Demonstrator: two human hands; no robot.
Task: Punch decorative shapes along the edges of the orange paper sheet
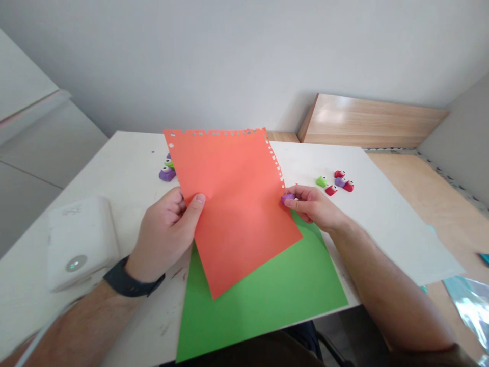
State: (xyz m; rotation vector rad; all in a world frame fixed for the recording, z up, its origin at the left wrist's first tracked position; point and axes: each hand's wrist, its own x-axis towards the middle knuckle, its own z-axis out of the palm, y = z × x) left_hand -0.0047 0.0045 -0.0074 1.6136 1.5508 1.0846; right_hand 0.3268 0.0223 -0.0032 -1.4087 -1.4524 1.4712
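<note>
An orange sheet of paper (233, 204) is held up at a tilt, with small cut-outs along its top edge and the upper part of its right edge. My left hand (170, 229) is closed on the sheet's left edge, thumb on the front. Between the thumb and fingers of my right hand (309, 204) is a small purple paper punch (287, 199), at the sheet's right edge just below the lowest cut-outs. My fingers partly hide it. Beneath the orange sheet lies a green sheet (263, 316), reaching the table's front edge.
Several small punches with eyes, red, green and purple, including a green one (321, 181), lie on the white table (367, 219) at right. A purple punch (167, 174) and others sit behind the sheet at left. A white device (82, 242) stands at the left; a wooden panel (367, 120) is behind.
</note>
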